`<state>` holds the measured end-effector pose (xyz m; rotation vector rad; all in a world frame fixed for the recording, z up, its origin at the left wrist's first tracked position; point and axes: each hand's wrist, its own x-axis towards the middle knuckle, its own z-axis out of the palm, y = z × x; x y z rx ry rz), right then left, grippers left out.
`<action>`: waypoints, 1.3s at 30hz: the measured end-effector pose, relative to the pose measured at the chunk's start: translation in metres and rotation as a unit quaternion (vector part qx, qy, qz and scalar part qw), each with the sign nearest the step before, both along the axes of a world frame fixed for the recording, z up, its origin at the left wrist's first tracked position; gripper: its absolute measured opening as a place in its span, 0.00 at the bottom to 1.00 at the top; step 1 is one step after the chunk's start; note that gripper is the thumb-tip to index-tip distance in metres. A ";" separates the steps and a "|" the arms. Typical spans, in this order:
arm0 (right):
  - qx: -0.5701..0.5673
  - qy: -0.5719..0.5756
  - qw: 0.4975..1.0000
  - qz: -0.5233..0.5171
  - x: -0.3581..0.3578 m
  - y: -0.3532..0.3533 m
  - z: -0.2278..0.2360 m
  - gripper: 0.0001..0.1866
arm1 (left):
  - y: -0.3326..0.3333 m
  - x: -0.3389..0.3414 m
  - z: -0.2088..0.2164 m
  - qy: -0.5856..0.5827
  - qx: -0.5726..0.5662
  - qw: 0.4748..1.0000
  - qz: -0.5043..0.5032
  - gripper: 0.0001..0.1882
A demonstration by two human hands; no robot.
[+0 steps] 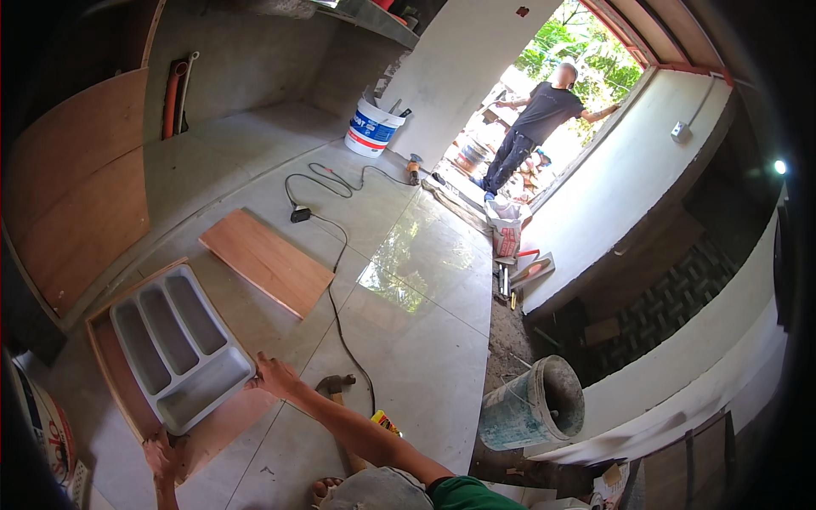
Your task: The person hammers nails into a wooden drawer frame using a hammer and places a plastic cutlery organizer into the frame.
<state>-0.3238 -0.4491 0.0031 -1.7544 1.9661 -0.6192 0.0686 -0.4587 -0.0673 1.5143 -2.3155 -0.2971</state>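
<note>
The right hand (pixel 274 376) lies flat with its fingers spread, fingertips against the near right corner of a grey cutlery tray (pixel 178 344); it presses rather than grips, closed round nothing. The left hand (pixel 160 455) sits at the tray's near left corner, fingers slightly curled over the edge of the wooden drawer box (pixel 106 361) that the tray rests in; whether it clasps that edge or only rests on it is hard to make out, since the hand is small and close to the lower rim of the view. The tray has three long compartments side by side and one crosswise at its near end. Just right of the tray, beyond the right forearm, a hammer (pixel 333 387) lies on the tiled floor (pixel 425 323), its handle partly hidden by the arm, and a small yellow object beside it is too covered to identify. Beyond the tray lies a loose wooden board (pixel 265 261), with a black cable (pixel 340 280) running past it. Well right of the tray stands a cement-stained bucket (pixel 534 415). Far beyond the tray, a white bucket (pixel 372 127) stands by the wall, and a person (pixel 531 127) stands in the bright doorway.
</note>
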 end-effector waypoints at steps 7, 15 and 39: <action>-0.007 0.014 1.000 -0.005 0.003 0.001 0.003 0.36 | 0.000 0.002 -0.005 0.002 -0.015 1.000 0.008 0.30; 0.016 0.027 0.999 -0.005 0.001 0.001 0.000 0.38 | 0.000 -0.001 -0.001 0.015 0.002 1.000 0.003 0.31; 0.026 0.002 1.000 -0.013 0.002 0.001 0.005 0.38 | -0.001 0.000 -0.004 0.004 -0.004 1.000 0.007 0.31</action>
